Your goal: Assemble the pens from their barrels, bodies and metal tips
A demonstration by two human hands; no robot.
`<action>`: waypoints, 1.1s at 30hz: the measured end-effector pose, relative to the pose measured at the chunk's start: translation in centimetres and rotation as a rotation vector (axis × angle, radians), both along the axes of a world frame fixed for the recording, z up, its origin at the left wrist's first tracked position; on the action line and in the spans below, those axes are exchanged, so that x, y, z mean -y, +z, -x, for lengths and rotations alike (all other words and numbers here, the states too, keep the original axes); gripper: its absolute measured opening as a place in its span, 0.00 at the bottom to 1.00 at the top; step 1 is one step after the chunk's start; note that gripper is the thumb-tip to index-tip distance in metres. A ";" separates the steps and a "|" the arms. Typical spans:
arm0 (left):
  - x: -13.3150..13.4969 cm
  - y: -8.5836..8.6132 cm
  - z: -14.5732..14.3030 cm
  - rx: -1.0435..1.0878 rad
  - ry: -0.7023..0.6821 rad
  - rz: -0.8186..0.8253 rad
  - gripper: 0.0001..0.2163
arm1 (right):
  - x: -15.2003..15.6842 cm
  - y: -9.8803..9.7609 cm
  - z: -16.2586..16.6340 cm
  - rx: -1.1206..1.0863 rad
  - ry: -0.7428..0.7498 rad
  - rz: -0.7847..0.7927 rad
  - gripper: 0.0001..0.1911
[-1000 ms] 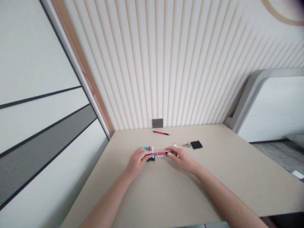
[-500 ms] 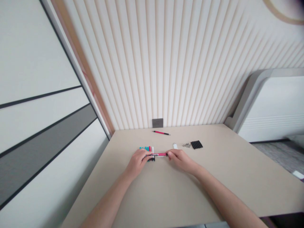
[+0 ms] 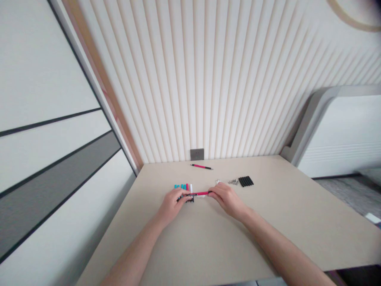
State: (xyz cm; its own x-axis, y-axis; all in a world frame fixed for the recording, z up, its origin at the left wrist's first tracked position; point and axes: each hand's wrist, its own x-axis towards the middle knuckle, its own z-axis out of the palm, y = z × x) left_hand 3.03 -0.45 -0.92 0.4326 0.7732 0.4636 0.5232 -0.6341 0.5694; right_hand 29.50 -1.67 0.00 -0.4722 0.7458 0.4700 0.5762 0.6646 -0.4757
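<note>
Between my two hands a red pen (image 3: 203,193) lies level, just above the table. My left hand (image 3: 173,202) pinches its left end, where a dark section with a clip shows. The fingers of my right hand (image 3: 224,197) are closed round its dark right end. Under and behind my left hand sits a row of teal, red and white pen barrels (image 3: 185,186), partly covered by the fingers. Small white pieces (image 3: 218,181) lie just behind my right hand, mostly hidden by it.
A whole red and black pen (image 3: 201,166) lies at the back of the table (image 3: 190,246), below a dark wall socket (image 3: 197,154). Small metal parts (image 3: 233,182) and a row of black grips (image 3: 246,181) lie to the right. A ribbed wall rises behind.
My right hand has turned slightly over the pen's right end and covers more of the white pieces. The pen stays in both hands at nearly the same place.
</note>
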 end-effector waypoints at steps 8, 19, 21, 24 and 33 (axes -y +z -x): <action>0.1 0.3 0.3 0.026 -0.020 -0.195 0.08 | 0.0 -0.2 0.7 -0.134 0.024 0.355 0.25; 0.5 0.4 -0.1 -0.006 -0.005 -0.127 0.09 | 0.4 0.4 0.5 -0.082 0.054 0.326 0.20; 0.5 0.4 -0.2 0.007 0.035 -0.046 0.11 | 0.4 0.2 0.9 -0.085 0.018 0.258 0.17; 0.3 0.3 -0.3 0.038 0.073 0.023 0.09 | 0.4 0.0 1.1 -0.122 -0.058 0.230 0.12; 0.3 0.0 -0.2 0.044 0.023 -0.062 0.07 | 0.0 -0.3 0.8 -0.168 -0.080 0.317 0.11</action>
